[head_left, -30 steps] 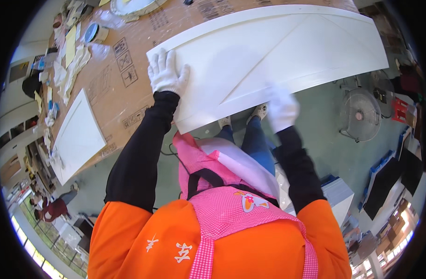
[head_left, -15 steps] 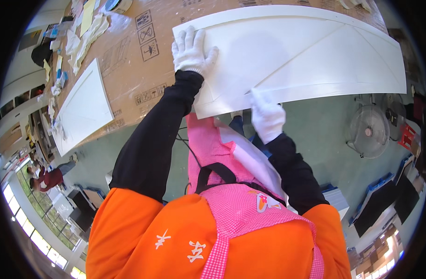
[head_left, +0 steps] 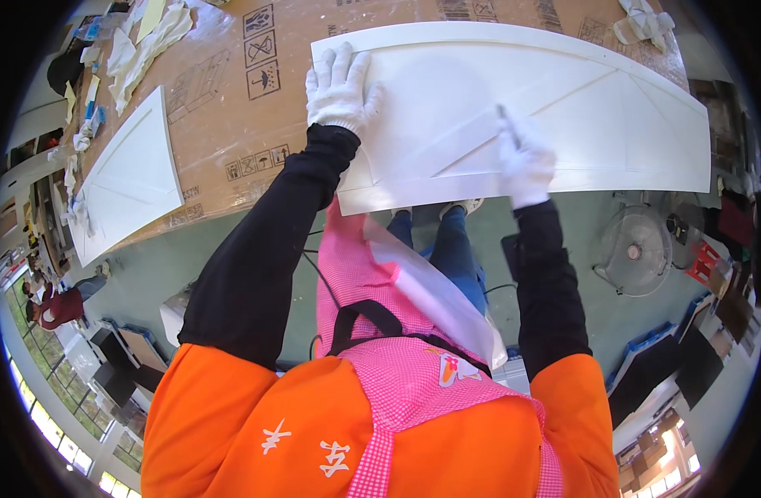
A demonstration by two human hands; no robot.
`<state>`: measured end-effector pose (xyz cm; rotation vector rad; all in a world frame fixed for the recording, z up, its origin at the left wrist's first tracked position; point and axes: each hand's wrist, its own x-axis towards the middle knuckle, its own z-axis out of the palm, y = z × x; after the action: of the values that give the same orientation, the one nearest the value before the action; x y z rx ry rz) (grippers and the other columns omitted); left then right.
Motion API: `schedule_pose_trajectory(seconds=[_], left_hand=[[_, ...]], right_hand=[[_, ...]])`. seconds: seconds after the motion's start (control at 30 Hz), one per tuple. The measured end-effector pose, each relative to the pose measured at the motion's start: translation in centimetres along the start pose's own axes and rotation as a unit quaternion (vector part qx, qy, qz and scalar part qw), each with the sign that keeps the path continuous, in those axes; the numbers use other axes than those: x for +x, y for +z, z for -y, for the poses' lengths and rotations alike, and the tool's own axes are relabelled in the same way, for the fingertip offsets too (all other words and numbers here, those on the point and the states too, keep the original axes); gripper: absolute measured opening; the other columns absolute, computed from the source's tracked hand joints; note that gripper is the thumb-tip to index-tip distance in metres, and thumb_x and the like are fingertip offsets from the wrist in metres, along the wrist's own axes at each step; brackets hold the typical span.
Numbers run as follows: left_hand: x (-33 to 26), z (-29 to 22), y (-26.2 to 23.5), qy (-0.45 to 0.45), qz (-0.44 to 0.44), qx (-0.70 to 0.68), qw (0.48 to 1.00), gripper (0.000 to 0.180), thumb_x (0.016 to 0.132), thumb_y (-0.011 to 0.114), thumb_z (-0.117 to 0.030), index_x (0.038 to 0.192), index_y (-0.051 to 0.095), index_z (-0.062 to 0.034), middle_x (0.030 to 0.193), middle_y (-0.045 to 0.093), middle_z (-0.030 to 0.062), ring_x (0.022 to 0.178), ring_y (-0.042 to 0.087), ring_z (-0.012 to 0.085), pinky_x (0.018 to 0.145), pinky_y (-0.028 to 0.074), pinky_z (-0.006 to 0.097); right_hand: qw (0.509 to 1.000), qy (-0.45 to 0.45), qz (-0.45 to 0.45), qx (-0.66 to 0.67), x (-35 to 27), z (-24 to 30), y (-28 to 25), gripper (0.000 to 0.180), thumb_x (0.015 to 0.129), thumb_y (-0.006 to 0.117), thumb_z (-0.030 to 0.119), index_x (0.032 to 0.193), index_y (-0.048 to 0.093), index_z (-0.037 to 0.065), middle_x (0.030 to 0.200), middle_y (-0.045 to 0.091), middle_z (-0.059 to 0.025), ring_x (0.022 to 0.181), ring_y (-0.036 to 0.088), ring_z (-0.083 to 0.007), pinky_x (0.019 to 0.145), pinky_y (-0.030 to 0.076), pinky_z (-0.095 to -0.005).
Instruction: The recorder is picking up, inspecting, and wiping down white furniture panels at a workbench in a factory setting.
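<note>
A large white panel [head_left: 447, 83] with a raised border and slanting grooved lines lies on the cardboard-covered table, its near edge past the table's edge. My left hand [head_left: 339, 93], in a white glove, rests flat on the panel's left end with fingers a little apart. Over the panel's near middle is my right hand [head_left: 528, 162], also gloved and slightly blurred. Its fingers are closed around a thin, dark-tipped hand tool [head_left: 502, 113], which points away from me toward a slanting line. Most of the tool is hidden in the glove, so its exact kind cannot be told.
A smaller white panel [head_left: 131, 178] lies at the table's left edge. Crumpled white cloths [head_left: 148, 54] and a wrapped container [head_left: 644, 25] sit on the cardboard [head_left: 214, 124]. A standing fan [head_left: 635, 251] is on the floor at right. Another person [head_left: 61, 305] is far left.
My right hand has moved right and away from me across the panel with the tool. My left hand stays flat on the panel. The whole view has shifted slightly.
</note>
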<state>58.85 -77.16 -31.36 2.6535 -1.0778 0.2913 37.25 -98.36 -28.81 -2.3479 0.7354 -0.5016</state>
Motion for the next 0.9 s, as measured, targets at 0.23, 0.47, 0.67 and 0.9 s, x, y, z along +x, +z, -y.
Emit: schedule_pose_trajectory(seconds=[0.23, 0.47, 0.67, 0.9], left_hand=[[3.1, -6.0, 1.5, 0.025, -0.053, -0.107, 0.993, 0.047, 0.091, 0.060, -0.036, 0.134, 0.059, -0.0174, 0.148, 0.049, 0.0120, 0.139, 0.040, 0.0362, 0.113, 0.030, 0.058], [-0.2, -0.4, -0.3, -0.016, -0.001, -0.021, 1.000, 0.051, 0.088, 0.062, -0.028, 0.137, 0.056, -0.0166, 0.153, 0.045, 0.0104, 0.142, 0.038, 0.0358, 0.116, 0.028, 0.055], [0.6, -1.7, -0.7, -0.024, 0.005, -0.025, 0.999, 0.051, 0.087, 0.063, -0.022, 0.137, 0.056, -0.0160, 0.153, 0.046, 0.0101, 0.143, 0.038, 0.0354, 0.117, 0.028, 0.054], [0.6, -0.9, -0.3, -0.028, -0.005, -0.020, 0.999, 0.053, 0.086, 0.062, -0.017, 0.139, 0.055, -0.0158, 0.153, 0.045, 0.0102, 0.143, 0.037, 0.0351, 0.118, 0.027, 0.053]], right_hand=[[0.989, -0.017, 0.039, 0.140, -0.8, -13.7, 0.9, 0.038, 0.094, 0.061, 0.019, 0.131, 0.066, 0.017, 0.109, 0.066, -0.0157, 0.093, 0.065, -0.0347, 0.079, 0.054, -0.0390], [0.929, -0.323, 0.170, 0.066, 2.2, -1.8, 0.9, 0.039, 0.084, 0.059, 0.006, 0.121, 0.067, 0.018, 0.104, 0.069, -0.0115, 0.088, 0.069, -0.0330, 0.079, 0.057, -0.0401], [0.973, -0.045, -0.079, -0.213, 12.2, -14.8, -7.1, 0.028, 0.095, 0.060, 0.021, 0.121, 0.069, 0.020, 0.100, 0.070, -0.0097, 0.090, 0.068, -0.0310, 0.074, 0.055, -0.0408], [0.971, -0.151, 0.117, -0.144, 7.8, -10.7, -4.4, 0.042, 0.090, 0.057, 0.012, 0.131, 0.065, 0.016, 0.119, 0.069, -0.0137, 0.101, 0.068, -0.0331, 0.087, 0.055, -0.0427]])
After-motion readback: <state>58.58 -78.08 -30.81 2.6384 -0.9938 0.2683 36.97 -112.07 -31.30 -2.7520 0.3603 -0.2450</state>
